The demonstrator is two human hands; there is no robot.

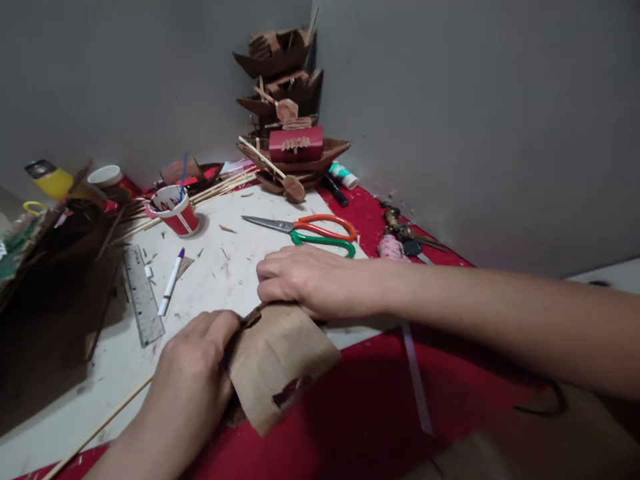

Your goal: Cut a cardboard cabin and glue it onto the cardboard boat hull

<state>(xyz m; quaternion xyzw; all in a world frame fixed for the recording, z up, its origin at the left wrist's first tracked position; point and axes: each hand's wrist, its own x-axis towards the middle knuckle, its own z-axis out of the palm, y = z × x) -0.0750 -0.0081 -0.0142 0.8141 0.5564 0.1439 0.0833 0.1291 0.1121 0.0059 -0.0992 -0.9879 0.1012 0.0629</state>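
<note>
A curved piece of brown paper (285, 353) with torn dark patches lies between my hands near the front edge of the white board. My left hand (197, 360) is closed on its left side, with the thumb partly hidden. Over the far edge of the paper, my right hand (305, 280) has its fingers curled and pressed together, gripping there. Something dark brown shows beneath the paper beside my left hand; its shape is mostly covered. Just beyond my right hand lie scissors (295, 227) with orange and green handles.
A clear ruler (143, 293) and a white marker (171, 281) lie on the left. Behind them stands a red-and-white paper cup (180, 217) with a blue stick. Several brown model boats (295, 157) are stacked in the corner. A thin wooden stick (100, 427) lies at front left.
</note>
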